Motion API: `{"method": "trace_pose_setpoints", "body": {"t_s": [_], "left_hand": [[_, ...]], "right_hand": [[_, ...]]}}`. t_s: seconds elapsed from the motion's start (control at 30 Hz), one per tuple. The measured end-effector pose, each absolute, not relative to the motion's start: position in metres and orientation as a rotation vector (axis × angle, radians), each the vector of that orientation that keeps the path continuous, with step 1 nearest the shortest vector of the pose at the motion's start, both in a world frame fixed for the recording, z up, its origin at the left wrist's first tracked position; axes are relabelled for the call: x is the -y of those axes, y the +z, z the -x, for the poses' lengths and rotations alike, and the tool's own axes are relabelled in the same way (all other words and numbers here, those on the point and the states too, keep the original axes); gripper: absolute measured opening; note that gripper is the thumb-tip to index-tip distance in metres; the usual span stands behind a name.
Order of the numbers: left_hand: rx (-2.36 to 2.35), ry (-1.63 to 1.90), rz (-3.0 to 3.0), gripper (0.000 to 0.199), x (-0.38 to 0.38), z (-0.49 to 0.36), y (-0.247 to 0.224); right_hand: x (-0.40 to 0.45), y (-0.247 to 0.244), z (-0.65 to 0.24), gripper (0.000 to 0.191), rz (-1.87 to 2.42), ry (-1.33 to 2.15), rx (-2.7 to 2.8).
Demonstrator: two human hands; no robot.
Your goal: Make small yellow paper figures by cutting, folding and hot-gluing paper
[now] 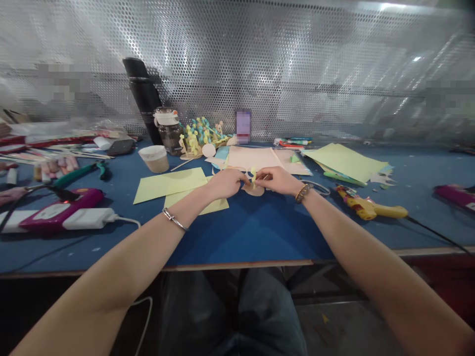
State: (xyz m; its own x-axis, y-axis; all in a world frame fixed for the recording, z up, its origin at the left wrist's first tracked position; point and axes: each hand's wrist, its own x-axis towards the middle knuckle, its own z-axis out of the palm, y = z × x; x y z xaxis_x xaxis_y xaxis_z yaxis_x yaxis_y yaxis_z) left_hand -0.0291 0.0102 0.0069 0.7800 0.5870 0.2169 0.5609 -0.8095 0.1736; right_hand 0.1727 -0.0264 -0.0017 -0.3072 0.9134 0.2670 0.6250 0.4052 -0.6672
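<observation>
Left hand [227, 183], curled; right hand [277, 180], pinching paper [253, 173]

A tan disc [255, 192] and pale-yellow piece [254, 172] show against the blue surface [252, 237]. Around that disc: light-yellow sheets [168, 184] at nine o'clock, a black bottle [141, 89] at ten, a red-patched yellow glue gun [367, 209] at three, a silver, hole-dotted panel [252, 64] at twelve.

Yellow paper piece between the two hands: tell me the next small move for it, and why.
Probably press the yellow paper piece gently down against the beige disc and steady it. It stands upright over the disc, and the fingers of the left hand and right hand are close on either side; whether it is already stuck, I cannot tell.
</observation>
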Motion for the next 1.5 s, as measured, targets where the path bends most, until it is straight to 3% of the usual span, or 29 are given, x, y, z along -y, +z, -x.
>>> {"method": "trace_pose_setpoints", "body": {"t_s": [0.23,0.53,1.03,1.27,1.5], "left_hand": [[-0.993,0.426,-2.836,0.045,-0.009,0.030,0.007],[-0.914,1.066,-2.303,0.030,-0.004,0.018,0.009],[-1.050,1.204,-2.080,0.018,0.007,-0.001,0.014],[-1.072,1.189,-2.106,0.019,0.004,-0.002,0.017],[-1.008,1.210,-2.154,0.035,0.004,0.000,0.012]], "right_hand": [[0.026,-0.001,-0.173,0.017,1.300,0.600,2.047],[0.026,-0.001,-0.172,0.013,1.325,0.615,2.020],[0.024,-0.003,-0.174,0.013,1.334,0.670,1.996],[0.023,-0.003,-0.174,0.012,1.329,0.660,2.003],[0.023,-0.003,-0.175,0.014,1.308,0.688,1.994]]}}
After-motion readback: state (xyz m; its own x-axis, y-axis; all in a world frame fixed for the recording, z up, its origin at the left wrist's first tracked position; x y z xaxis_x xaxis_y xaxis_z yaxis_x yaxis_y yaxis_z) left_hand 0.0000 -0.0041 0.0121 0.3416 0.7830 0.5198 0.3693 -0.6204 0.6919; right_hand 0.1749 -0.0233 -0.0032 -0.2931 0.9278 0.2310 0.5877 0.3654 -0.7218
